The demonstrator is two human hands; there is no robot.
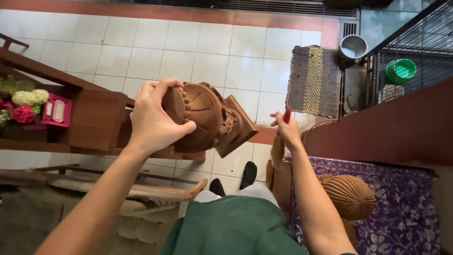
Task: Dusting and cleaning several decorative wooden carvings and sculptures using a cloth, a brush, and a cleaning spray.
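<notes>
My left hand (155, 118) grips a carved brown wooden piece (210, 120), round and ribbed with a square base, and holds it up tilted above the floor. My right hand (285, 128) is closed on a small red tool (287, 114), just right of the carving and apart from it. Below that hand stands a brown wooden post (277, 153). A ribbed brown wooden dome (350, 196) lies on the purple flowered cloth (406, 208) at lower right.
A wooden shelf unit (94, 118) at left holds artificial flowers (23, 106) and a pink frame (56, 111). A woven mat (314, 80), a metal bowl (353, 47) and a wire cage (415, 52) with a green bowl (401, 71) lie beyond. White tile floor (188, 56).
</notes>
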